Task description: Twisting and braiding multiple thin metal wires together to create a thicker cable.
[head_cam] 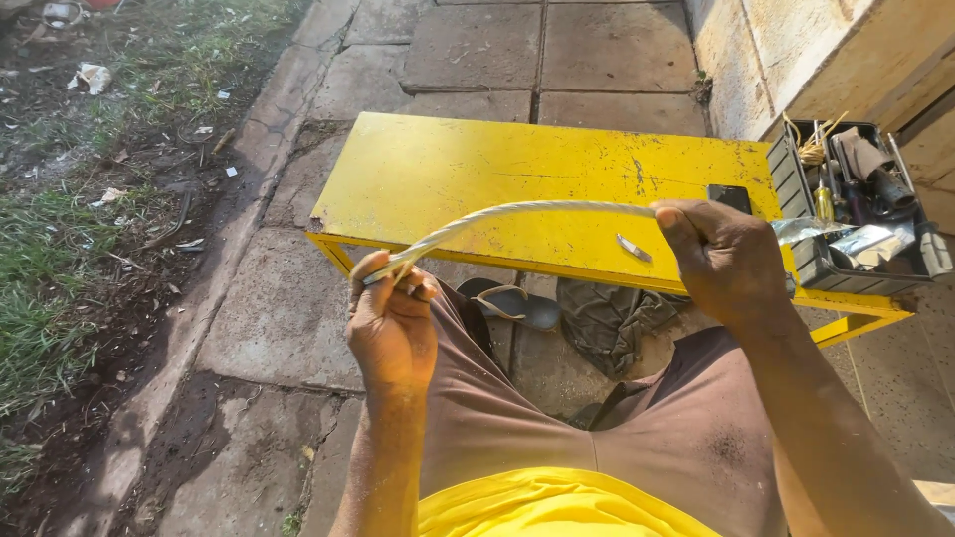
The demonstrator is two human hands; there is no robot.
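Partly hidden: the twisted grey cable (517, 211) disappears into both fists, so its ends can't be made out, and whether it continues past the right hand (724, 261) is unclear. Left hand (390, 318) grip is closed around the lower end; right grip is clenched on the upper end. Cable arcs above the yellow tabletop (468, 169), long axis running left-right, rising from the low left toward the right. Small metal piece (633, 248) lies on the tabletop; toolbox (863, 214) at the right is cut off by the frame edge.
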